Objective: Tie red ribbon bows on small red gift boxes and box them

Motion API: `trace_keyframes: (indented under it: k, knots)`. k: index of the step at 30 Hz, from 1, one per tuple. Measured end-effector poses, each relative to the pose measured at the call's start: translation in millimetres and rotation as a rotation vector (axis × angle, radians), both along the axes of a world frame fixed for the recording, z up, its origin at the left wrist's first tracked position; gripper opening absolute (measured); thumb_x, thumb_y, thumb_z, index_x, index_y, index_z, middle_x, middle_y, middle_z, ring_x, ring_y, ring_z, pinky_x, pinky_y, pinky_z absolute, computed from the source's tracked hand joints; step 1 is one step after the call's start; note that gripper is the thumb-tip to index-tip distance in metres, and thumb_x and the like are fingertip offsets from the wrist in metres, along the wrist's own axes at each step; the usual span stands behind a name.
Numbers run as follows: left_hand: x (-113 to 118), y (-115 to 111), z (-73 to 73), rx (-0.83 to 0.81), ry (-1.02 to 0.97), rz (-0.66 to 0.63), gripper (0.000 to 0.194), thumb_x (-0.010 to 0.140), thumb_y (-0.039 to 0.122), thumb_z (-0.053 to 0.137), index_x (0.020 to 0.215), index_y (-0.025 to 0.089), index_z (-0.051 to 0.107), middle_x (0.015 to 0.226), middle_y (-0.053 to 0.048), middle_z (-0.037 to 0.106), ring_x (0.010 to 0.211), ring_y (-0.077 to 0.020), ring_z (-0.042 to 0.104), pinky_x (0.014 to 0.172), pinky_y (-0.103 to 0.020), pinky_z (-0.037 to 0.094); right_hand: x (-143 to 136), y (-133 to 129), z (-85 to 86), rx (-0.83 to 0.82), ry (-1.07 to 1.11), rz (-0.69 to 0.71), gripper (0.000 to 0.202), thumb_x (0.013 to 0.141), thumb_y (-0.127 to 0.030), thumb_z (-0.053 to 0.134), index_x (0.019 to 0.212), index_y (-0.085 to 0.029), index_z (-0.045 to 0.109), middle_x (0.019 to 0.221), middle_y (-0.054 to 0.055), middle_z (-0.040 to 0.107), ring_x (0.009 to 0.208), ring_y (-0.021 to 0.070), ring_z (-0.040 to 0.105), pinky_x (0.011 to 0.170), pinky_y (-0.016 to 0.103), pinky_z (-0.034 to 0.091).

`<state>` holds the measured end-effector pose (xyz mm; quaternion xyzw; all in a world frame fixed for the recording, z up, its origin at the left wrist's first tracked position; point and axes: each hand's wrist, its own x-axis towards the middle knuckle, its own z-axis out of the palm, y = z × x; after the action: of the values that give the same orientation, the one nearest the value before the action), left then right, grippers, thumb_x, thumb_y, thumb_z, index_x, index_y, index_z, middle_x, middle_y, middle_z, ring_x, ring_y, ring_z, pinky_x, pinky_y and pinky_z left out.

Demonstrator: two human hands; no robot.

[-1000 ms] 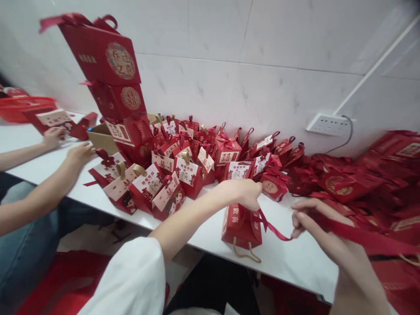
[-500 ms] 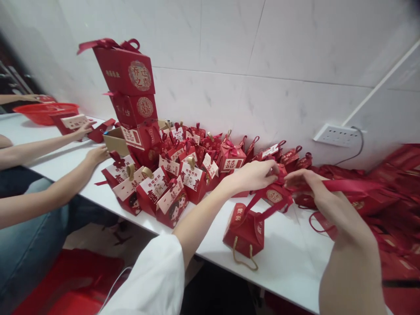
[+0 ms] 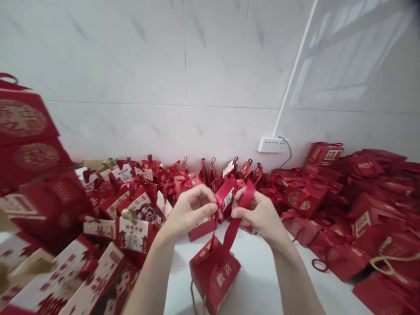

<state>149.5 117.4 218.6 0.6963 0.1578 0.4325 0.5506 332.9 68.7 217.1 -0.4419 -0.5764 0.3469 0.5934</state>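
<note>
A small red gift box [image 3: 216,273] with pale lettering stands on the white table [image 3: 254,267] in front of me. A thin gold cord handle [image 3: 193,293] hangs from its near side. Two strands of red ribbon [image 3: 232,232] rise from its top. My left hand [image 3: 193,210] pinches one strand between thumb and fingertips. Thumb and forefinger of my right hand [image 3: 257,214] grip the other, wider-looking strand, whose end loops over the fingers. Both hands are above the box, slightly apart, and the ribbon hangs between them and the lid.
Several red boxes with white panels [image 3: 133,234] crowd the left. A leaning stack of red boxes [image 3: 34,153] rises at the far left edge. A heap of red boxes [image 3: 364,218] covers the right side. On the tiled wall is a power strip [image 3: 272,145] with a grey cable.
My view has swung right, and the co-worker's arms have left it. Both hands have moved closer together over the box, and my right hand has closed on a ribbon strand.
</note>
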Motion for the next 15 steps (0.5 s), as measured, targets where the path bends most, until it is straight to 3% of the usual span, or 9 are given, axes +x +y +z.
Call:
trace_keyframes:
  k: [4, 9, 13, 15]
  knots:
    - [-0.8, 2.8, -9.8, 0.056, -0.048, 0.165, 0.012, 0.081, 0.026, 0.064, 0.078, 0.018, 0.056, 0.072, 0.002, 0.057, 0.056, -0.0081, 0.057, 0.054, -0.020, 0.047, -3.7, 2.9, -6.9, -0.035, 0.142, 0.027, 0.026, 0.056, -0.032, 0.081, 0.064, -0.017, 0.061, 0.057, -0.002, 0.058, 0.055, 0.0121, 0.056, 0.054, 0.023, 0.048]
    - [-4.2, -10.3, -2.1, 0.167, -0.172, 0.233, 0.005, 0.082, 0.017, 0.062, 0.078, 0.019, 0.060, 0.071, 0.002, 0.055, 0.054, -0.0078, 0.058, 0.050, -0.019, 0.048, -2.8, -5.2, 1.8, 0.034, 0.066, 0.022, 0.017, 0.069, -0.034, 0.073, 0.072, -0.018, 0.069, 0.068, 0.002, 0.066, 0.063, 0.0138, 0.061, 0.060, 0.024, 0.052]
    - [-3.9, -24.6, 2.8, 0.182, -0.253, 0.161, 0.008, 0.084, 0.014, 0.058, 0.081, 0.022, 0.059, 0.070, 0.003, 0.054, 0.051, -0.0071, 0.058, 0.050, -0.019, 0.049, -9.2, -2.2, 10.6, 0.058, 0.196, 0.009, 0.026, 0.056, -0.030, 0.081, 0.076, -0.019, 0.067, 0.063, -0.001, 0.065, 0.056, 0.0127, 0.059, 0.054, 0.023, 0.051]
    - [-1.9, -27.2, 2.0, 0.230, -0.259, 0.235, 0.010, 0.084, 0.013, 0.057, 0.083, 0.023, 0.060, 0.074, 0.003, 0.054, 0.053, -0.0059, 0.057, 0.051, -0.018, 0.048, -15.3, 1.2, 10.0, 0.068, 0.254, 0.024, 0.026, 0.054, -0.029, 0.083, 0.069, -0.018, 0.065, 0.060, -0.002, 0.064, 0.055, 0.0124, 0.059, 0.053, 0.023, 0.051]
